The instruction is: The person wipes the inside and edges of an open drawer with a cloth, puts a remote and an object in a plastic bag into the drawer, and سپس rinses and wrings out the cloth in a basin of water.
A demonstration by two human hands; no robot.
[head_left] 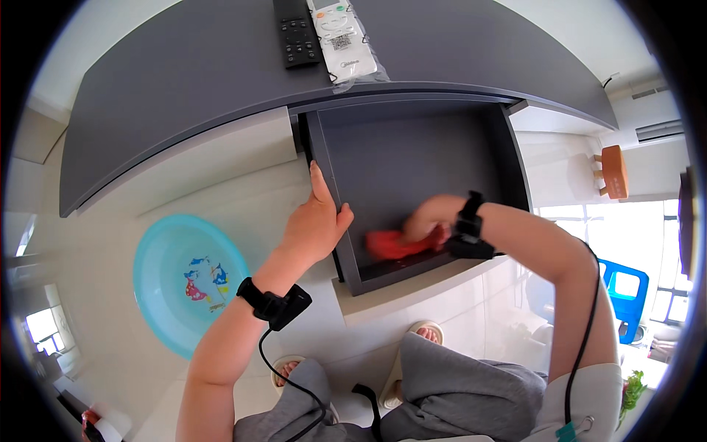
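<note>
Your right hand (431,217), blurred by motion, has its fingers bunched over a red cloth (394,244), which lies toward the front left inside the drawer (412,158). Your left hand (315,226) rests on the drawer's left wall, index finger straight, thumb spread apart, the remaining fingers hidden. The drawer stands pulled out from the desk (184,81); wiping appears under way and unfinished, though how much surface is done cannot be told. Outward: a light-blue basin (157,258) at left; a black remote (298,37) and a white remote (353,55) on the desk.
</note>
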